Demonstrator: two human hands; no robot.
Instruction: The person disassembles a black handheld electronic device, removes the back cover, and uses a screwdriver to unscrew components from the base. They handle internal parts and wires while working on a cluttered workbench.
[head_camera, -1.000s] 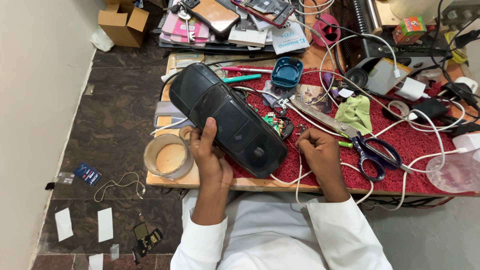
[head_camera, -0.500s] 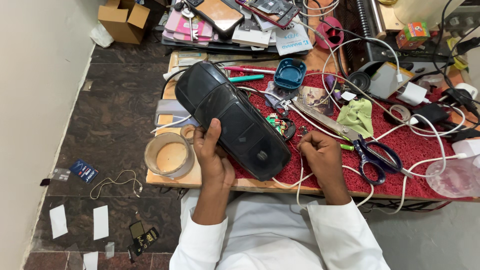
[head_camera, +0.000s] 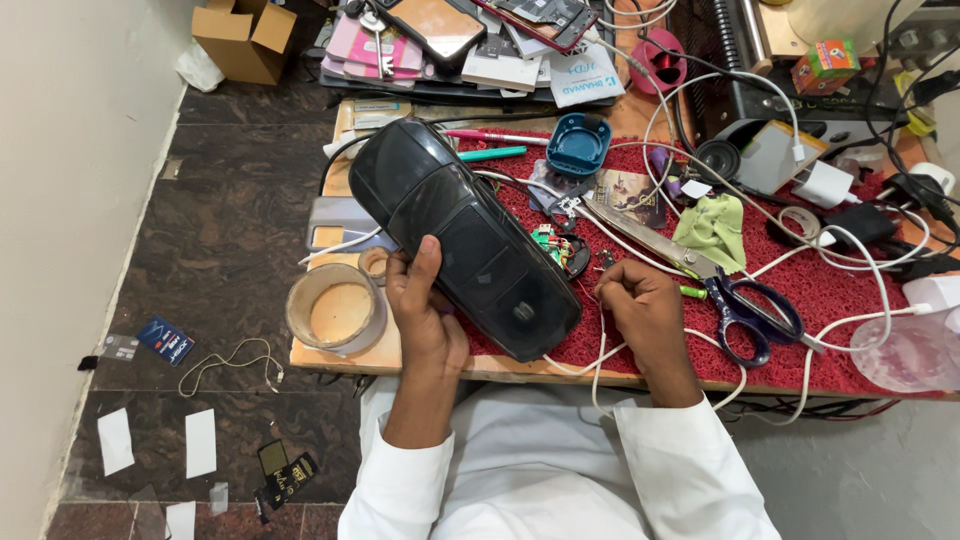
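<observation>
From the head camera, the left hand (head_camera: 425, 305) grips the near edge of a long black plastic speaker casing (head_camera: 462, 237), thumb laid up its glossy curved side, fingers hidden beneath. The casing lies slantwise, its far rounded end reaching away and to the left of that hand, its near end between the two hands at the table edge (head_camera: 330, 357). The right hand (head_camera: 645, 305) is curled narrow, fingertips pinched together on a thin white wire (head_camera: 600, 350) that loops down over the edge; whether anything else sits in the pinch cannot be told.

Just left of the left hand sits a broad roll of clear tape (head_camera: 335, 308), hollow and shiny. Between the hands, behind the casing, a small green circuit board (head_camera: 550, 245) shows. Just right of the right hand lie blue-handled scissors (head_camera: 745, 310), their steel blades running up and away, with a crumpled green cloth (head_camera: 715, 228) beyond. A blue plastic cup-shaped part (head_camera: 579, 145) rests farther off, beyond the casing. White cables (head_camera: 850, 250) sprawl across the coarse red mat (head_camera: 800, 290) to the right, crowding that side.
</observation>
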